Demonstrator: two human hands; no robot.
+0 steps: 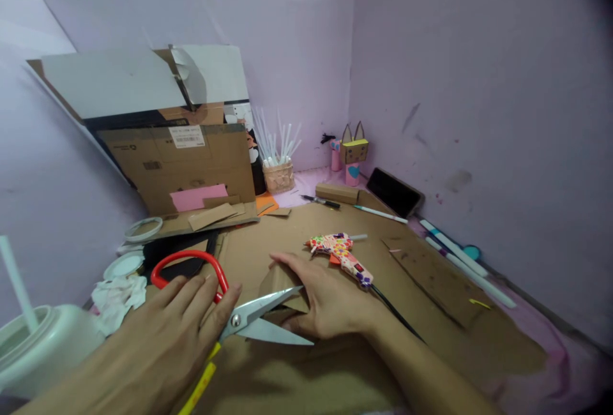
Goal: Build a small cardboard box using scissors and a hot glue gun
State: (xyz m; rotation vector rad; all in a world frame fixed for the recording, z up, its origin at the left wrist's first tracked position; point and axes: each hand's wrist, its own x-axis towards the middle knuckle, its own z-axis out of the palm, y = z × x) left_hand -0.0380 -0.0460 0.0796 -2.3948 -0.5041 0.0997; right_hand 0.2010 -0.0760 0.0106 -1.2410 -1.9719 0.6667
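My left hand (177,319) is closed on a pair of scissors (236,321) with one red and one yellow handle. The blades are spread apart and point right, with the upper tip beside the fingers of my right hand (330,297). That hand curls its thumb and fingers around a small folded piece of cardboard (275,278), partly hidden behind the blades and fingers. Just beyond my right hand lies a flower-patterned glue gun (335,246), a glue stick poking from its back and its cord running toward me.
A brown cardboard sheet (258,236) covers the table. Flattened boxes (191,166) lean at the back left. A basket (279,177) of glue sticks, a cardboard strip (336,193), a phone (393,191) and pens stand or lie farther back. A white jar (52,345) is at left.
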